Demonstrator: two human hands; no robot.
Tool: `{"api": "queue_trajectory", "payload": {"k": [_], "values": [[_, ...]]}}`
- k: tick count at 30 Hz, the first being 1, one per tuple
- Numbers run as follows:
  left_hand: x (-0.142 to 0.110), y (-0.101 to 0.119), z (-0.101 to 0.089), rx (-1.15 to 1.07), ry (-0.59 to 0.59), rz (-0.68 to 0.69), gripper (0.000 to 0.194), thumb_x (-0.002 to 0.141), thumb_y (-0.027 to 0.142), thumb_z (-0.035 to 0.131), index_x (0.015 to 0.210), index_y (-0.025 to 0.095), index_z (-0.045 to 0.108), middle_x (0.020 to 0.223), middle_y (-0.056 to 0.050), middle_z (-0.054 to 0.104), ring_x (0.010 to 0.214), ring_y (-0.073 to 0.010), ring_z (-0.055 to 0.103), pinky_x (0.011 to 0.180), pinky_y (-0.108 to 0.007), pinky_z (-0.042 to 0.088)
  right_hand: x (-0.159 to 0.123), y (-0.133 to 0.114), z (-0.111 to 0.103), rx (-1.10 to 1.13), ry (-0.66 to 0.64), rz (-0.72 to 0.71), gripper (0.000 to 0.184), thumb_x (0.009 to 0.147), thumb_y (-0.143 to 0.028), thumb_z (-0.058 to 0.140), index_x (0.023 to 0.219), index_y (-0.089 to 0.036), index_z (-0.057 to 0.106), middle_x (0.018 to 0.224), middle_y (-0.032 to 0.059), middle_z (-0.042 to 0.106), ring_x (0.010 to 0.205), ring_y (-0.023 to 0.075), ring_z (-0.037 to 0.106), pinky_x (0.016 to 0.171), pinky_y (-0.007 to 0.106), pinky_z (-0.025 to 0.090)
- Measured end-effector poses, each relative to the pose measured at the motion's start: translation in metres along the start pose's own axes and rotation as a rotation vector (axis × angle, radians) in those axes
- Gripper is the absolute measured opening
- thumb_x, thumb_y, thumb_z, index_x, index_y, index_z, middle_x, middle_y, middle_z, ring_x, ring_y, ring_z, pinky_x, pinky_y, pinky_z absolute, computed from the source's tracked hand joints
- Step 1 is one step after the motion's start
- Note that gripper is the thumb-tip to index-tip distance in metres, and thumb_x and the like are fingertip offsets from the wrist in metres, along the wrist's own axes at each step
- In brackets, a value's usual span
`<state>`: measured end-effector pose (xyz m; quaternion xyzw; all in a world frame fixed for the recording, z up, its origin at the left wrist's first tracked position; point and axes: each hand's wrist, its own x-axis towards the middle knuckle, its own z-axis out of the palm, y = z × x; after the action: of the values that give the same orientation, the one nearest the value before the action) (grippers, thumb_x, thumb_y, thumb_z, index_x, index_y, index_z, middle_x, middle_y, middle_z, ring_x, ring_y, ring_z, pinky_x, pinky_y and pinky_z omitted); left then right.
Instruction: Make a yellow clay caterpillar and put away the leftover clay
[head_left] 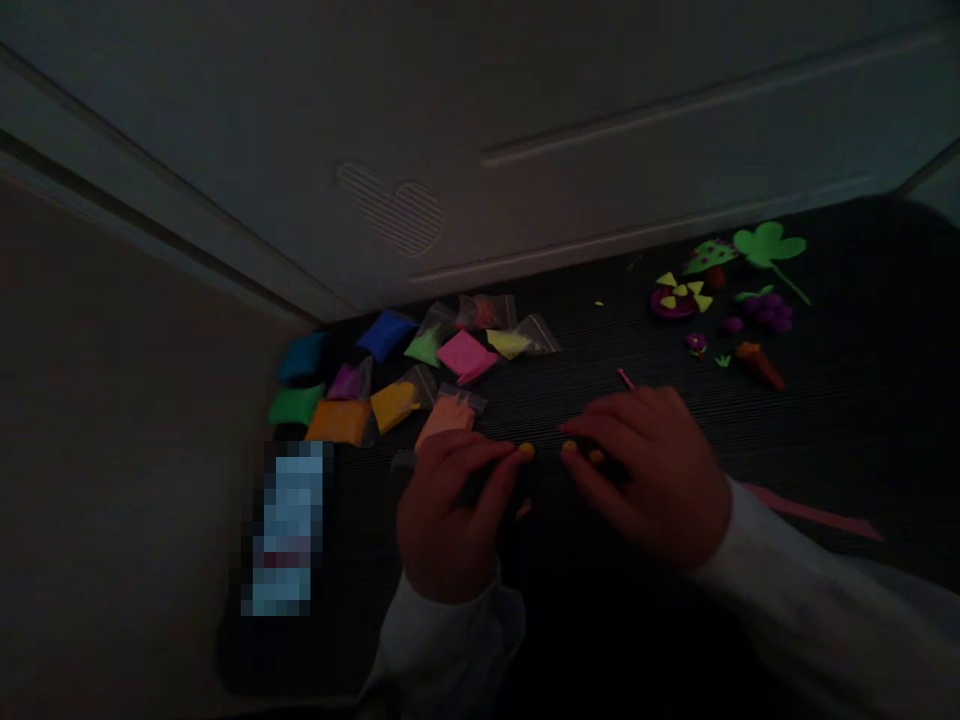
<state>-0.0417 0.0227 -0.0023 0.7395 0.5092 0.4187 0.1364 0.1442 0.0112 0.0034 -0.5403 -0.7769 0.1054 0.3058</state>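
My left hand [454, 515] pinches a small orange clay ball [526, 451] between its fingertips. My right hand [645, 470] faces it from the right, its fingertips closed on a second small orange clay ball [568, 447]. A third orange bit [596, 456] shows under the right fingers. The two balls are close together but apart. Just beyond my left hand lies a peach-coloured bag of clay [446, 420], and the other clay bags spread out behind it. The dim light hides detail under my palms.
Several zip bags of coloured clay [465, 355] lie on a dark ribbed mat [840, 430]. Clay figures, including a green leaf [769, 245] and purple grapes [765, 312], sit at the back right. A pixelated object [289, 525] stands left; a pale door panel [480, 120] rises behind.
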Motion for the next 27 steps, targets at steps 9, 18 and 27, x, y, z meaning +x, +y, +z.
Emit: {"api": "queue_trajectory", "payload": {"k": [9,18,27], "values": [[0.0,-0.004,-0.001,-0.042,0.097,-0.025,0.013,0.069,0.015,0.066,0.081,0.02,0.065,0.081,0.0,0.061,0.077,-0.0124,0.058,0.071,-0.026,0.049,0.01,-0.022,0.021,-0.102,-0.168,-0.009,0.028,0.082,-0.038,0.048,0.101,-0.021,0.059,0.103,0.0051,0.062,0.093,0.024,0.048,0.077,0.043,0.028],[0.003,0.011,0.0,-0.135,0.082,0.16,0.007,0.068,0.016,0.066,0.075,0.019,0.066,0.071,-0.003,0.062,0.07,-0.0138,0.059,0.063,-0.027,0.051,0.007,-0.022,-0.005,0.613,-0.198,0.224,0.02,0.083,-0.03,0.049,0.088,-0.02,0.065,0.084,0.0035,0.062,0.08,0.0141,0.056,0.071,0.028,0.042],[-0.001,0.014,0.001,-0.18,0.121,0.368,0.024,0.066,0.006,0.067,0.085,0.02,0.067,0.076,-0.002,0.066,0.076,-0.0143,0.057,0.067,-0.029,0.051,0.004,-0.019,-0.002,1.009,-0.268,0.503,0.017,0.073,-0.034,0.061,0.076,-0.019,0.067,0.077,0.0009,0.065,0.075,0.0129,0.057,0.071,0.026,0.043]]}}
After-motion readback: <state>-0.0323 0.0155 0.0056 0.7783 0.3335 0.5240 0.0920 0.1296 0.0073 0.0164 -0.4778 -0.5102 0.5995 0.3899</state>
